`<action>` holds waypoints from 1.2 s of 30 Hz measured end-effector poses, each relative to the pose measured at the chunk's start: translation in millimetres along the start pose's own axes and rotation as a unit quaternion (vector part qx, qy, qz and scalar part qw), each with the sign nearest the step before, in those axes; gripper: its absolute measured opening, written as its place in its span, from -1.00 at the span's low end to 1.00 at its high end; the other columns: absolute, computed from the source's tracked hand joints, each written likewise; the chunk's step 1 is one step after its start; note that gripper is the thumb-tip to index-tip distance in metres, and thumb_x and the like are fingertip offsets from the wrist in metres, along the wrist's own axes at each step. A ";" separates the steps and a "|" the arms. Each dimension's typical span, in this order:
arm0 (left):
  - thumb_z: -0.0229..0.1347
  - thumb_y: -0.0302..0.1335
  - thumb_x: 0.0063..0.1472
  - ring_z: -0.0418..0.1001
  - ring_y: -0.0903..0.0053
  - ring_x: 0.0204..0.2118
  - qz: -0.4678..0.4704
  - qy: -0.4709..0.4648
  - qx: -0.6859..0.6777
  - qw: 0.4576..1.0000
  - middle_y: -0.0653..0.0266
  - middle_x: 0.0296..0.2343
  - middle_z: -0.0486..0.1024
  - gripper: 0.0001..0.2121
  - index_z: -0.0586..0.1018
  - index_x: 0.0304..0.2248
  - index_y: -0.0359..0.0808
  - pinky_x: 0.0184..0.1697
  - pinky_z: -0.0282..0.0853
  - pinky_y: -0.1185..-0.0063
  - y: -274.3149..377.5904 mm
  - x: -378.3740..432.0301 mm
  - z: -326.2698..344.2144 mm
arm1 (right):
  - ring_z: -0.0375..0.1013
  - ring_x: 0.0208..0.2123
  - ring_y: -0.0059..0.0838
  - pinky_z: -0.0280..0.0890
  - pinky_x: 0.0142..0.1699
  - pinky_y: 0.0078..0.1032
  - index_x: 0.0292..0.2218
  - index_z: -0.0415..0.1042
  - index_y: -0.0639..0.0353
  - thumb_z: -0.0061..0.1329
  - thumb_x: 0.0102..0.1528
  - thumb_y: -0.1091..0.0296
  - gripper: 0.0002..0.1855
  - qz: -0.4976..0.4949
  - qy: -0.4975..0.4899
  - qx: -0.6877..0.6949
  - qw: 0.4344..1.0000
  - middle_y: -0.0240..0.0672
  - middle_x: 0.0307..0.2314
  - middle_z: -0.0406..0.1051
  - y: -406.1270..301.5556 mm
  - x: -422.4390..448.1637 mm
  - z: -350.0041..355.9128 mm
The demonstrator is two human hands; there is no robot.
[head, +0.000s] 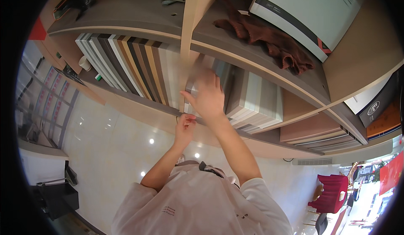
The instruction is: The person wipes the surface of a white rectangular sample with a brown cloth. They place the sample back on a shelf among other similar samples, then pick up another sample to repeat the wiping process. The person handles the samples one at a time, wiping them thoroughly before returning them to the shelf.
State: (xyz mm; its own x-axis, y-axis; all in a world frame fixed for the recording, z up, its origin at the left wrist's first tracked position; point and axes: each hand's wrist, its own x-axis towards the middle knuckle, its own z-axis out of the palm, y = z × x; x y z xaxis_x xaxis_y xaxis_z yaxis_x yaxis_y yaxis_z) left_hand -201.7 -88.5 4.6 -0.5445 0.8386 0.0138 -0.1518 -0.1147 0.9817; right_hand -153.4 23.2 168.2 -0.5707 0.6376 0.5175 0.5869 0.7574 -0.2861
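Observation:
My right hand (206,97) reaches into the shelf compartment right of the wooden divider (187,23), over upright sample panels. Its fingers are blurred, its thumb stands apart, and whether it grips a panel cannot be told. My left hand (185,126) is at the shelf's front edge below it, fingers curled; nothing is plainly seen in it. To the left of the divider stands a row of panels (135,67) in grey, white, brown and tan. On the right, a stack of pale panels (258,99) leans beside a gap.
On the upper shelf lie a crumpled brown cloth (268,42) and a large white sample book (309,11). A white cup (84,63) sits at the left end of the lower shelf. More panels (322,134) fill the lower right compartment. A black box (60,200) stands at the lower left.

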 end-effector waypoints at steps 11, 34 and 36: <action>0.13 -0.63 0.07 0.42 0.47 -0.12 0.066 -0.008 0.036 0.997 0.16 -0.13 0.40 -0.64 0.41 -0.10 -0.32 -0.12 0.38 0.53 22.5 6.2 -11.1 | 0.06 0.21 0.15 0.50 -0.15 -0.16 -0.03 0.43 0.11 0.21 -0.13 0.06 -0.37 -0.005 0.030 0.010 0.999 -0.04 0.14 0.11 11.9 -9.2 -2.4; 0.03 -0.38 0.23 0.31 0.34 0.01 -0.089 0.068 -0.183 0.977 0.17 -0.07 0.32 -0.62 0.33 0.02 -0.30 0.04 0.25 0.41 24.8 5.6 0.1 | 0.47 -0.26 0.27 0.51 -0.33 -0.22 0.14 0.27 -0.10 0.15 -0.16 0.06 -0.19 0.160 -0.043 0.031 0.986 0.17 0.21 -0.08 -4.1 -6.0 -12.5; -0.06 -0.24 0.28 0.32 0.34 0.00 -0.232 0.008 -0.274 0.933 0.21 -0.09 0.36 -0.61 0.36 0.02 -0.28 0.07 0.24 0.40 22.8 3.9 -12.3 | 0.46 -0.26 0.26 0.51 -0.34 -0.22 0.16 0.26 -0.11 0.16 -0.16 0.08 -0.18 0.153 -0.052 0.010 0.987 0.15 0.20 -0.07 -6.7 -15.0 -17.9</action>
State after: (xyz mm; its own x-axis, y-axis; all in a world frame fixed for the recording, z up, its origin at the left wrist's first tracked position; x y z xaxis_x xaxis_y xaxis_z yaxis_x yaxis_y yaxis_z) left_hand -217.4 -94.4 24.7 -0.3265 0.8586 -0.3952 -0.7714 -0.0005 0.6364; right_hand -138.4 6.1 176.8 -0.4250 0.8470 0.3195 0.7302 0.5293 -0.4320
